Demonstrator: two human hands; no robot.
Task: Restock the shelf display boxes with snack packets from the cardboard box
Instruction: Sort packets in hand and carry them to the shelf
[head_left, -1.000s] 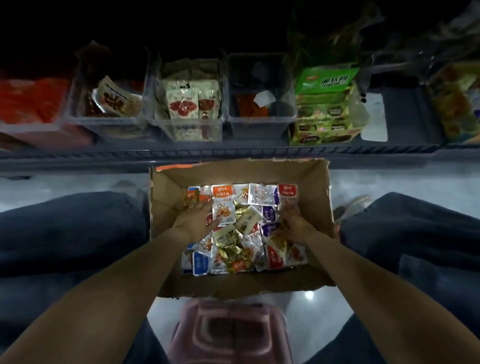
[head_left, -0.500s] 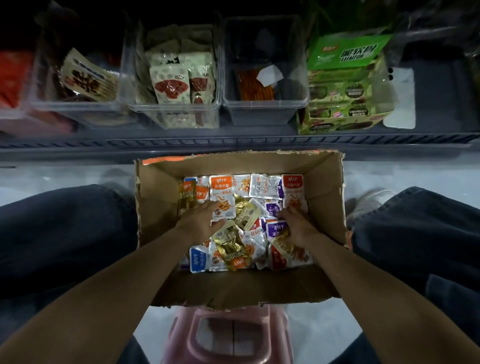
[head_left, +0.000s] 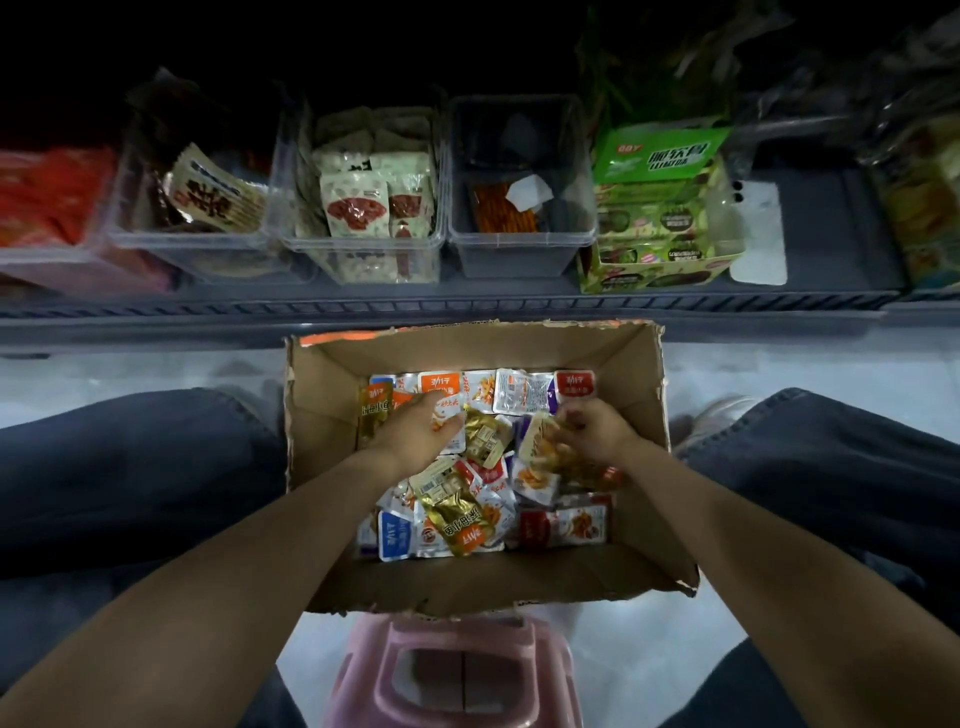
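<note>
Reaching into cardboard box (head_left: 636, 374): left hand (head_left: 415, 428) flat, fingers spread on snack packets (head_left: 457, 519) at 10 o'clock; right hand (head_left: 592, 431) curled, gripping pale packet (head_left: 537, 441).

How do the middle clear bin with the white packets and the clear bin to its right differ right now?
The middle clear bin stands packed with upright white-and-red packets; the right clear bin is nearly empty, holding only some orange packets low inside and a white slip. Both are transparent tubs side by side on the shelf.
</note>
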